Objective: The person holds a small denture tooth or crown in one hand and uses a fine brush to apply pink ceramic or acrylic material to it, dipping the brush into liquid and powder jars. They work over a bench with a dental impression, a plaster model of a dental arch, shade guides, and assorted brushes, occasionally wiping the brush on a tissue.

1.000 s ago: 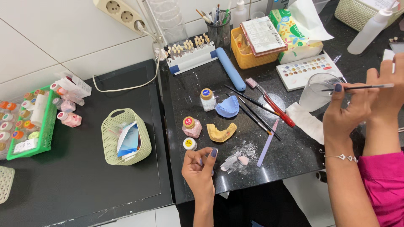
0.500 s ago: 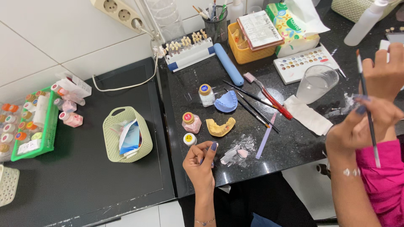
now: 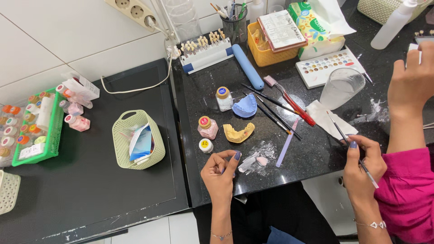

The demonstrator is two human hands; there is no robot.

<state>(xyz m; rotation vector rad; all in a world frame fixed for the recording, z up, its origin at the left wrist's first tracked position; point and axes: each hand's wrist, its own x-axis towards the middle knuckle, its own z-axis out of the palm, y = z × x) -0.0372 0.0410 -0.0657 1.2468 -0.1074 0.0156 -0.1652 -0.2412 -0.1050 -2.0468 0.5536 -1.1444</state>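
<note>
Black stone counter (image 3: pixel 217 190), crowded toward the wall, barer along the near edge; left hand (image 3: pixel 220 174) curled near that edge, fingertips pinched on something too small to tell, just left of a white smear (image 3: pixel 257 158); yellow cast (image 3: pixel 238 133) just beyond; right hand (image 3: pixel 364 165) past the right edge, gripping a thin brush (image 3: pixel 350 147); another person's hand (image 3: pixel 413 81) above a pink sleeve (image 3: pixel 404 190).
</note>
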